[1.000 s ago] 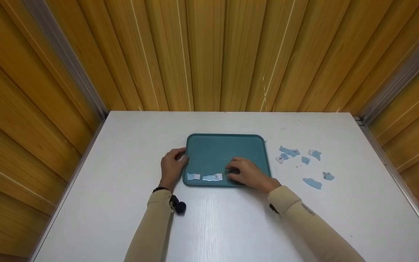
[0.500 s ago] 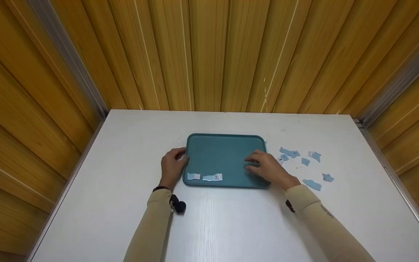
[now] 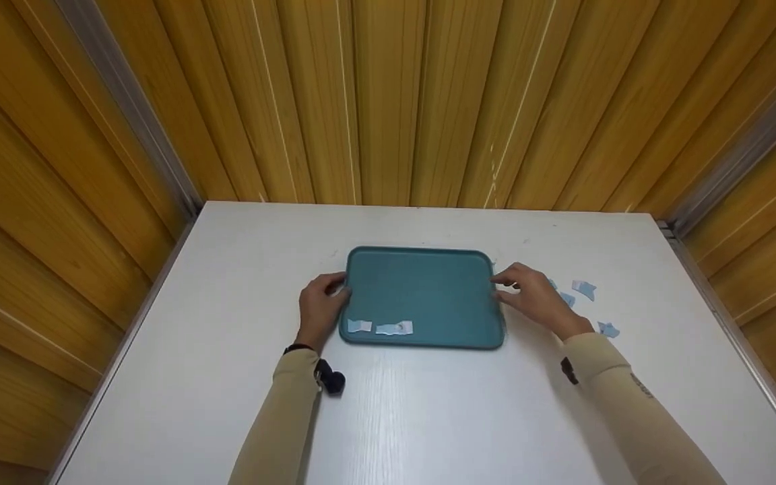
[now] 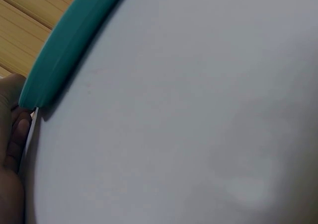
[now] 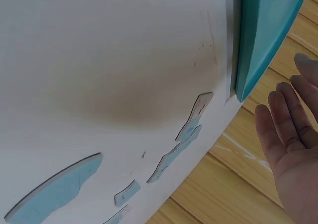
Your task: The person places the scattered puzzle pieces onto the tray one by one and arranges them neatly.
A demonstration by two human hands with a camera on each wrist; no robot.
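A teal tray (image 3: 425, 289) lies on the white table. My left hand (image 3: 319, 306) holds its left rim between thumb and fingers; the left wrist view shows those fingers (image 4: 19, 137) beside the tray's end. Inside the tray, along the near rim, lie a small light-blue puzzle piece (image 3: 360, 326) and a longer puzzle piece strip (image 3: 393, 329). My right hand (image 3: 533, 296) is over the tray's right edge, fingertips right at the rim in the head view. In the right wrist view its fingers (image 5: 285, 110) are spread loosely and hold nothing.
Several loose puzzle pieces lie on the table right of the tray, among them a white-and-blue piece (image 3: 584, 289), a small piece (image 3: 608, 329) and a long curved piece (image 5: 57, 191). My right hand and forearm hide some in the head view. Wood-patterned panels (image 3: 388, 101) wall the table's back.
My right hand has moved right, from the puzzle strip inside the tray out to its right rim, fingers apart. The strip stays in place. My left hand has stayed on the left rim.
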